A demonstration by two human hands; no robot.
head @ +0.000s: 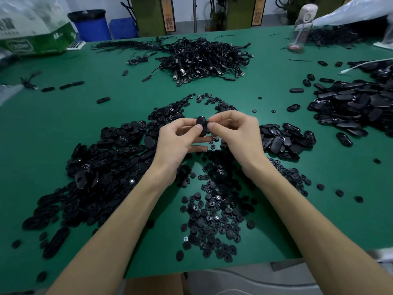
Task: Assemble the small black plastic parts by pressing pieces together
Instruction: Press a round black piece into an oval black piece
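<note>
Both hands are raised together above the middle of the green desk [127,86], meeting on one black oval part [202,126] held upright between them. The left hand [177,143] pinches the oval part from its side with thumb and forefinger, the other fingers loosely curled beneath; the right hand [236,133] pinches its opposite edge with curled thumb and forefinger tips. Whether the right hand also holds a second, smaller piece against it cannot be told, since the fingertips hide that edge. Under and between the forearms lies a spread of small round discs [212,220], some showing a bright metal centre. To the left sits a heap of oval shells [102,167], partly covered by the left wrist; just right of the right hand is a smaller heap [285,139] of similar shells, and a bigger one [357,105] lies near the desk's right edge. Farther back, a tangle of black cables [204,58] with metal plugs fills the desk's centre. Loose ovals dot the cloth around it. At the far right stands a clear bottle [302,26]; at the far left is a green-and-white bag [36,37], with a blue bin [91,24] behind the desk.
</note>
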